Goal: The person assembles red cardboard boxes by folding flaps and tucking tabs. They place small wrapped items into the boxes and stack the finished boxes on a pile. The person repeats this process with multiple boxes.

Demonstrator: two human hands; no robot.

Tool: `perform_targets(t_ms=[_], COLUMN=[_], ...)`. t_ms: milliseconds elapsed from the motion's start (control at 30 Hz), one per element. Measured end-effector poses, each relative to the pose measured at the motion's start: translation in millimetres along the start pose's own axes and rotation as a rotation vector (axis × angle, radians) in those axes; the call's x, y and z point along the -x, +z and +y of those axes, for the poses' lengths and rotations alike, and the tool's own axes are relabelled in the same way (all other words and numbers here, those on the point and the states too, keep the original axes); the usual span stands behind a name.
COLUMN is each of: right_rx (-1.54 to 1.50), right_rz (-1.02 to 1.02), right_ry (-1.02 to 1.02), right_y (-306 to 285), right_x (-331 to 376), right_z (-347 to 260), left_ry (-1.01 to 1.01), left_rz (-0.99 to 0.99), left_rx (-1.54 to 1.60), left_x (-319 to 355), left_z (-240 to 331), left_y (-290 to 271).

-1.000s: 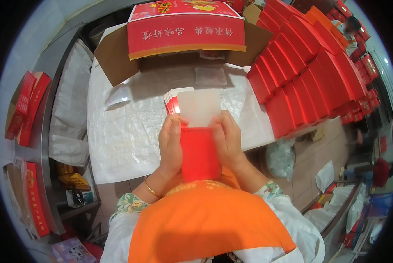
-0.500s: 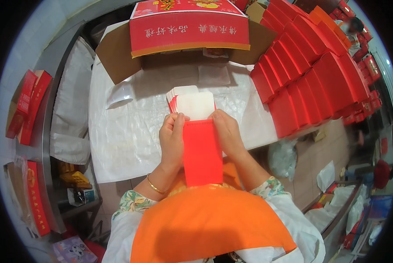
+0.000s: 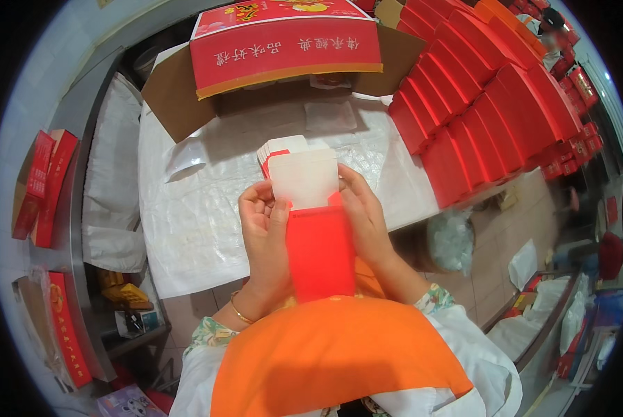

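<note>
A red paper carton (image 3: 320, 254) with a white inner flap stands out in front of my orange apron, its flap end facing away from me. My left hand (image 3: 265, 229) is closed on its left edge, thumb at the base of the flap. Opposite it, my right hand (image 3: 364, 212) grips the right edge with the thumb by a small red side tab. Just beyond the flap lies a stack of similar red-and-white cartons (image 3: 282, 144) on the white-covered table, partly hidden by the held one.
A large red cardboard box (image 3: 287, 55) with spread brown flaps stands at the table's far side. Rows of red boxes (image 3: 464, 139) are piled at the right. A clear plastic packet (image 3: 329, 116) and a bent clear sheet (image 3: 185, 161) lie on the white table cover (image 3: 193, 229).
The white flap has swung up and shows more of its face, with red side tabs now visible. My left fingers have shifted outward along the edge, and the view has tilted slightly.
</note>
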State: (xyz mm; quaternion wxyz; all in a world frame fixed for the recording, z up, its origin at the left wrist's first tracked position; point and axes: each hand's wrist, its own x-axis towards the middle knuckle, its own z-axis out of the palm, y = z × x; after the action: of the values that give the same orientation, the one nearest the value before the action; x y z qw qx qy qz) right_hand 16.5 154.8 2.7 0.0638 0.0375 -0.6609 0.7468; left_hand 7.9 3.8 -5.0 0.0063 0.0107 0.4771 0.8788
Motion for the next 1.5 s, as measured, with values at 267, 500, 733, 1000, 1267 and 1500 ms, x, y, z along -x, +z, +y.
perform_targets(t_ms=[267, 500, 733, 1000, 1267, 1500], right_rx=[0.02, -0.022, 0.234, 0.399, 0.243, 0.489], right_rz=[0.046, -0.103, -0.065, -0.098, -0.205, -0.379], right_ry=[0.038, 0.185, 0.094, -0.004, -0.037, -0.394], right_y=[-8.5, -12.4, -7.9, -10.6, -20.5, -31.5], right_x=[1.1, -7.2, -4.2, -0.1, 0.9, -11.4], right_z=[9.2, -7.5, -8.5, -6.8, -4.4, -9.0], left_ry=[-0.1, -0.248, -0.386, -0.165, 0.195, 0.339], left_rz=[-0.043, -0.115, -0.188, -0.281, -0.475, -0.538], left_rx=[0.012, 0.007, 0.051, -0.22, -0.533, -0.689], left_x=[-1.2, -13.8, -24.7, -6.4, -8.1, -6.7], left_z=[12.7, 20.6, 24.4, 19.2, 19.6, 30.0], left_y=[5.5, -13.9, -20.0, -16.9, -28.2, -27.3])
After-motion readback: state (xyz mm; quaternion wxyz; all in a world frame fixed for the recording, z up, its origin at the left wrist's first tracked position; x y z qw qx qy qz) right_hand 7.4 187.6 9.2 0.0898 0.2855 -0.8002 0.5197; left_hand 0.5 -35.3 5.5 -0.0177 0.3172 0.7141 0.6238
